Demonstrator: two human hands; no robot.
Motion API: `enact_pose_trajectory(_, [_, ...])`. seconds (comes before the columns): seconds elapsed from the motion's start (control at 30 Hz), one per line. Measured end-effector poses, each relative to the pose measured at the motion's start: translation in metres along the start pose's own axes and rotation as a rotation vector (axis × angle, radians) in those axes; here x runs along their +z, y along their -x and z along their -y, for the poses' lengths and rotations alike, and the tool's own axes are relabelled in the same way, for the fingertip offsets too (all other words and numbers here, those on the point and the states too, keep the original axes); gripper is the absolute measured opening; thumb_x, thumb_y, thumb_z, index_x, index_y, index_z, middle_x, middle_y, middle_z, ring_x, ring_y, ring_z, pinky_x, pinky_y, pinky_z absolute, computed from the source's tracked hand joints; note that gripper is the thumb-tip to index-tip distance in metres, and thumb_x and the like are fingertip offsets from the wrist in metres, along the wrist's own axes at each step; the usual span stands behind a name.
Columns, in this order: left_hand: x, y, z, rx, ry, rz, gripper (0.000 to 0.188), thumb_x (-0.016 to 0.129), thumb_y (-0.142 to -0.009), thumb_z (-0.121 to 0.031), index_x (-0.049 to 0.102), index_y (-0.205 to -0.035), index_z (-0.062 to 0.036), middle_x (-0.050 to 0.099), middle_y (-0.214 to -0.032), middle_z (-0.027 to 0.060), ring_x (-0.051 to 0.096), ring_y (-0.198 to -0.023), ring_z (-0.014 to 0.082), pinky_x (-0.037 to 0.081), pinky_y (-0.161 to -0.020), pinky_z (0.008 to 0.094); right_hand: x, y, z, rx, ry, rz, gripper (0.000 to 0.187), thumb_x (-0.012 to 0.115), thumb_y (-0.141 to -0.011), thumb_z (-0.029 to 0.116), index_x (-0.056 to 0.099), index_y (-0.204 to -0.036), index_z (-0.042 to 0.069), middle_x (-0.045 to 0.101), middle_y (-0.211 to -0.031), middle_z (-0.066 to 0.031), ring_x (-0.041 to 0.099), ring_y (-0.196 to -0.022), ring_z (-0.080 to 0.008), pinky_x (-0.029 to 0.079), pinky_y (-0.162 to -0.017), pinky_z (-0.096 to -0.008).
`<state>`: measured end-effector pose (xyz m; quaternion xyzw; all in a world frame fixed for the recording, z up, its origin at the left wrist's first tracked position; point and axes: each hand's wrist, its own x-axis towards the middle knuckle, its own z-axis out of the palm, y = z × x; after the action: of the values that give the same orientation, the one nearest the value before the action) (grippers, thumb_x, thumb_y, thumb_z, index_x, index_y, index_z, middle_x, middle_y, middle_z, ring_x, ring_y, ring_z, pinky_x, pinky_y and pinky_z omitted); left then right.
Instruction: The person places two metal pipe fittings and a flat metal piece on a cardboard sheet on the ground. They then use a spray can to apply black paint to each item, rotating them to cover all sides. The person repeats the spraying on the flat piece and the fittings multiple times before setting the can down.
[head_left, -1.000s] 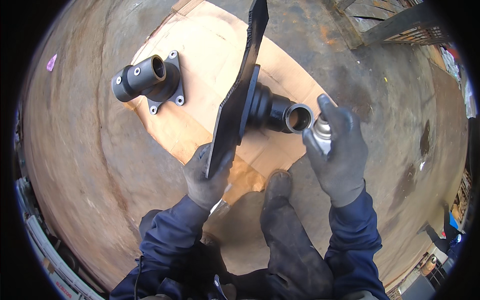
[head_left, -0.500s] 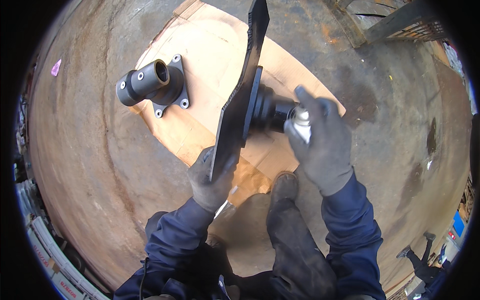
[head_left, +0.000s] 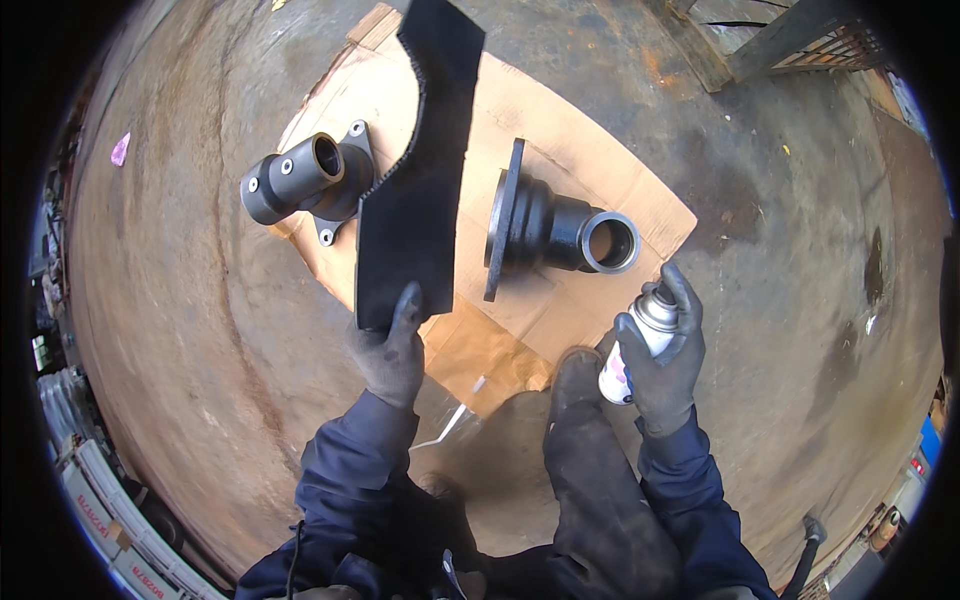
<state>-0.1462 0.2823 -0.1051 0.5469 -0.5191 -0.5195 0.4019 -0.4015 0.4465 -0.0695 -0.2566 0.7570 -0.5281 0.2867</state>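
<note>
My left hand (head_left: 392, 355), in a dark grey glove, grips the lower end of a black sheet (head_left: 415, 210) with a ragged, curved left edge. The sheet stands up between two dark metal parts. In my gloved right hand (head_left: 665, 365) is a spray can (head_left: 632, 350), held upright with a finger at its top. Just beyond the can lies a black flanged pipe fitting (head_left: 550, 225), its round open end towards the right. Left of the sheet rests a second flanged fitting (head_left: 300, 175) with several bolt holes, partly covered by the sheet.
Both fittings lie on a large piece of cardboard (head_left: 580, 130) on the stained concrete floor (head_left: 800, 300). A metal frame (head_left: 790, 50) stands at the far right. My boot (head_left: 577, 375) is at the cardboard's near edge. Another person's leg (head_left: 808, 550) shows at lower right.
My left hand has swung the black sheet leftward, away from the right fitting, turning its broad face up. My right hand with the spray can has drawn back nearer to me.
</note>
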Motion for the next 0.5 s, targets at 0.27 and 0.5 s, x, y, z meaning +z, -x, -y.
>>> enact_pose_trajectory(0.27, [0.030, -0.096, 0.017, -0.016, 0.091, 0.039, 0.029, 0.075, -0.104, -0.010, 0.071, -0.130, 0.0024, 0.077, -0.118, 0.0084, 0.075, -0.100, 0.0164, 0.065, -0.083, 0.0329, -0.010, 0.017, -0.026, -0.028, 0.044, 0.005, 0.077, 0.083, -0.090, -0.002, 0.048, -0.159, -0.002, 0.062, -0.138, -0.0168, 0.064, -0.124, -0.0205, 0.054, -0.106, -0.0361])
enact_pose_trajectory(0.5, [0.063, -0.154, 0.021, -0.241, 0.410, 0.077, 0.041, 0.074, -0.107, -0.021, 0.061, -0.140, -0.0009, 0.072, -0.122, 0.0130, 0.075, -0.113, 0.0260, 0.065, -0.100, 0.0463, -0.015, 0.028, -0.041, 0.059, 0.003, 0.035, 0.076, 0.083, -0.090, -0.001, 0.049, -0.158, -0.002, 0.063, -0.136, -0.0144, 0.064, -0.122, -0.0203, 0.054, -0.106, -0.0356])
